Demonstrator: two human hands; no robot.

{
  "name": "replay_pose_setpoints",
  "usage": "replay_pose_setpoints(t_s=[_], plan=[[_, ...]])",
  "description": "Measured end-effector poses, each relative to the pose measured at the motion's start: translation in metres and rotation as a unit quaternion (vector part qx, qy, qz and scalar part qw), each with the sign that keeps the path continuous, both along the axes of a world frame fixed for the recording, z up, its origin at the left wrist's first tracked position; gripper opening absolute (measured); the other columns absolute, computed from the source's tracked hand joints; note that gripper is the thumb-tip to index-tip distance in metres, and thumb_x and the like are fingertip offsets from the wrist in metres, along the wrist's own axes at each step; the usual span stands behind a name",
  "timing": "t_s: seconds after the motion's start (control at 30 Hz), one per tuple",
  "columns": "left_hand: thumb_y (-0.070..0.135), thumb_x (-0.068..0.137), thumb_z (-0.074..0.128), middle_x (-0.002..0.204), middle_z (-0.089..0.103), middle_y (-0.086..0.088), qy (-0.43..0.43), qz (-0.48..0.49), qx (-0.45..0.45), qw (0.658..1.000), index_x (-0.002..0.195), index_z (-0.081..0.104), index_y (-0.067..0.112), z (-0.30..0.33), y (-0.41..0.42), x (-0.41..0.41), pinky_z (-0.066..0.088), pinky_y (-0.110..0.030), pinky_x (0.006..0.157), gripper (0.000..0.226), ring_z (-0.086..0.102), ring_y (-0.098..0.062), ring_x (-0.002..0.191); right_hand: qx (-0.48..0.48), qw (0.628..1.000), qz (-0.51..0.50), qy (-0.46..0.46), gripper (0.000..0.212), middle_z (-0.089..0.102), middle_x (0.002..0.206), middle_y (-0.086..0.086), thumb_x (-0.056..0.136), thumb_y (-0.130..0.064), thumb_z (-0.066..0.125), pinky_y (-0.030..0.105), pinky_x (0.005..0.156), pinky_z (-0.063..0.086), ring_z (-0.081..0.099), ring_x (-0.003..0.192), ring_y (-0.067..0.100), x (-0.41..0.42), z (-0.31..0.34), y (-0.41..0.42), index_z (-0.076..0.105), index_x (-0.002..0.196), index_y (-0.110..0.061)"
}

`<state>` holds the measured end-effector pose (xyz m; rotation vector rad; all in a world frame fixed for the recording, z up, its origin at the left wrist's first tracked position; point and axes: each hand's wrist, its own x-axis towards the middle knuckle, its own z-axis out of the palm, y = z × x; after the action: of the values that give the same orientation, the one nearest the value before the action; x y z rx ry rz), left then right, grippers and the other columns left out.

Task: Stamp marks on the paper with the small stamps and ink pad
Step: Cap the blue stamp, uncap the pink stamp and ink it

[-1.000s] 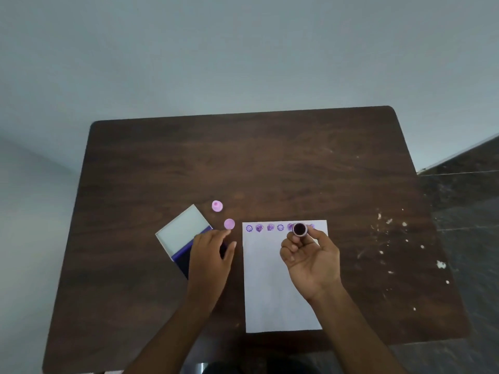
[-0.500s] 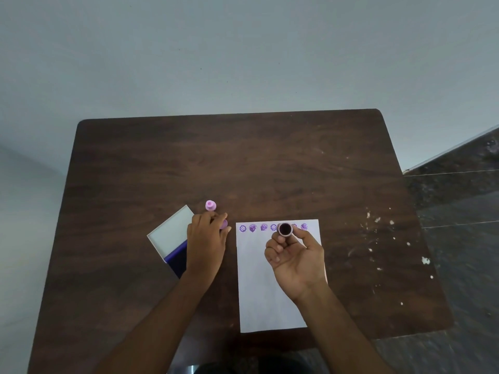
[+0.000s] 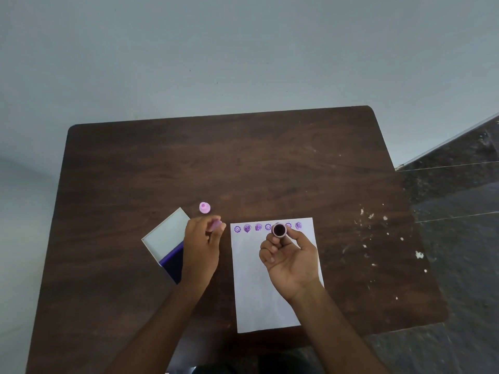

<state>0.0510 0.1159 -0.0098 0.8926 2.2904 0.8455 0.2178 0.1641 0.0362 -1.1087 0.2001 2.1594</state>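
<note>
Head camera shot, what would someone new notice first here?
Probably the white paper near the front of the dark table, with a row of purple marks along its top edge. Over that row the right hand holds a stamp inked face up. Left of the paper, the left hand pinches a pink stamp beside the open ink pad, with another pink stamp standing just beyond.
</note>
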Motion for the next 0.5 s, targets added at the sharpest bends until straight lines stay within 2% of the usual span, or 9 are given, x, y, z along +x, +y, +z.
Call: replay_pose_setpoints(t_s=[0.1, 0.17, 0.23, 0.3, 0.5], plan=[[0.047, 0.096, 0.051, 0.113, 0.065, 0.007, -0.093, 0.041, -0.020, 0.995, 0.112, 0.064, 0.026, 0.009, -0.003, 0.002, 0.036, -0.009, 0.066, 0.029, 0.058, -0.004, 0.089, -0.005, 1.000, -0.004, 0.003, 0.025, 0.055, 0.071, 0.009, 0.086, -0.026, 0.057, 0.025, 0.051, 0.038, 0.046, 0.058, 0.016, 0.001, -0.001, -0.002, 0.064, 0.097, -0.004], [0.048, 0.094, 0.053, 0.105, 0.070, 0.010, -0.169, 0.063, -0.012, 0.984, 0.110, 0.064, 0.025, 0.015, -0.003, 0.004, 0.044, -0.011, 0.063, 0.030, 0.066, -0.008, 0.086, -0.008, 1.000, -0.004, 0.004, 0.026, 0.055, 0.072, 0.009, 0.085, -0.026, 0.058, 0.026, 0.051, 0.038, 0.046, 0.058, 0.016, 0.001, -0.002, -0.003, 0.064, 0.097, -0.004], [0.046, 0.091, 0.060, 0.096, 0.074, 0.007, -0.253, 0.081, 0.016, 0.964, 0.108, 0.066, 0.022, 0.022, -0.002, 0.007, 0.055, -0.017, 0.066, 0.030, 0.072, -0.013, 0.082, -0.009, 1.000, -0.003, 0.004, 0.025, 0.054, 0.071, 0.009, 0.085, -0.025, 0.058, 0.026, 0.051, 0.037, 0.046, 0.058, 0.016, 0.001, -0.003, -0.004, 0.065, 0.096, -0.004], [0.039, 0.087, 0.067, 0.094, 0.076, 0.002, -0.306, 0.084, 0.031, 0.948, 0.107, 0.067, 0.019, 0.027, 0.000, 0.009, 0.059, -0.020, 0.068, 0.027, 0.074, -0.015, 0.080, -0.008, 1.000, -0.001, 0.003, 0.025, 0.054, 0.071, 0.009, 0.085, -0.025, 0.058, 0.026, 0.052, 0.037, 0.046, 0.058, 0.016, 0.000, -0.004, -0.005, 0.065, 0.096, -0.004], [0.030, 0.086, 0.073, 0.103, 0.075, 0.006, -0.348, 0.030, 0.005, 0.937, 0.103, 0.068, 0.027, 0.026, 0.000, 0.012, 0.061, -0.036, 0.084, 0.018, 0.071, -0.020, 0.095, -0.008, 1.000, 0.004, -0.004, 0.029, 0.056, 0.074, 0.010, 0.083, -0.026, 0.060, 0.026, 0.053, 0.038, 0.047, 0.059, 0.017, 0.000, -0.004, -0.007, 0.065, 0.099, -0.003]])
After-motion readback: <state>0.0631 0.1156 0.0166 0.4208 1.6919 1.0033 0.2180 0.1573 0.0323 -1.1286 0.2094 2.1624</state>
